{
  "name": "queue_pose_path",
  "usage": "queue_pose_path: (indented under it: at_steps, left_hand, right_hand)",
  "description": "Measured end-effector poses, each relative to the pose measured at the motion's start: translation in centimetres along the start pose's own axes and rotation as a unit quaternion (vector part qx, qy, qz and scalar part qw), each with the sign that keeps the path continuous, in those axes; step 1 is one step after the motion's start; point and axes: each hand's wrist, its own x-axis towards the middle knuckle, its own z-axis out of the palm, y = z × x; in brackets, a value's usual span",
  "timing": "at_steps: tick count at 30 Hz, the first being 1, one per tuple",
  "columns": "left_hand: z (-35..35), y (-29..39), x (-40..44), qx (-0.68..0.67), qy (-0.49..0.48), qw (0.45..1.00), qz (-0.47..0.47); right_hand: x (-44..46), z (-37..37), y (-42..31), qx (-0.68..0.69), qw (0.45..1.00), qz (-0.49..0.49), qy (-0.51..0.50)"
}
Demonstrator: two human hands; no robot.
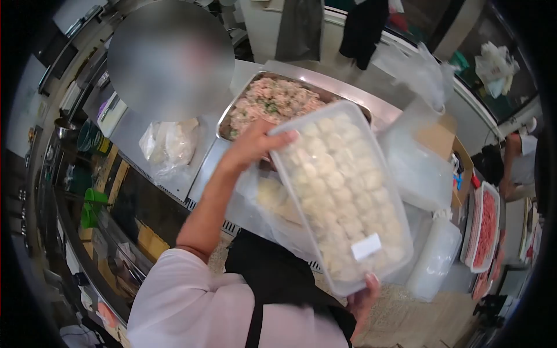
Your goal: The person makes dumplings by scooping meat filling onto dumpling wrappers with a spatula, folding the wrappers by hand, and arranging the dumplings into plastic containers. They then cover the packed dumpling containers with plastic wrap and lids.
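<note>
A translucent plastic container (342, 191) with rows of pale, round dough-like pieces is held tilted above the counter, with a white label (366, 246) near its lower end. My left hand (255, 144) grips its upper left edge, thumb over the rim. At the lower end, my right hand (364, 294) is closed on the edge, its fingers partly hidden behind the container. Behind it, a metal tray (223, 124) holds a pinkish minced mixture with green bits. Below my left hand, a clear bag (272, 197) with pale contents lies partly covered by the container.
Another plastic bag (170, 142) lies on the left of the metal counter (130, 153). On the right are stacked translucent containers (415, 165), a cardboard box (444, 129) and a white basket (492, 191) of red meat. Another person's arm (510, 162) shows at the far right.
</note>
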Motion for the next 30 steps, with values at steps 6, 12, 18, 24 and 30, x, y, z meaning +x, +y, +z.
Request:
queue_pose_path:
  at_steps: [6,12,18,24,30]
  left_hand:
    - [-22.5,-2.6,7.3,0.109,0.007,0.992,-0.063]
    - [-36.5,-2.3,14.6,0.203,-0.011,0.969,-0.140]
    - [-42.5,-2.6,22.5,0.327,-0.088,0.916,-0.216]
    - [-43.2,-4.8,29.0,0.352,-0.104,0.890,-0.272]
    - [-42.7,-6.1,33.3,0.416,-0.105,0.846,-0.317]
  right_hand:
    - [4.0,22.6,6.4,0.102,0.971,0.056,-0.211]
    - [6.4,39.4,17.7,0.165,0.959,0.101,-0.205]
    - [6.8,51.3,20.2,0.293,0.927,0.143,-0.185]
    - [8.9,56.1,23.2,0.313,0.923,0.142,-0.173]
    - [10.1,60.0,26.1,0.280,0.948,0.114,-0.103]
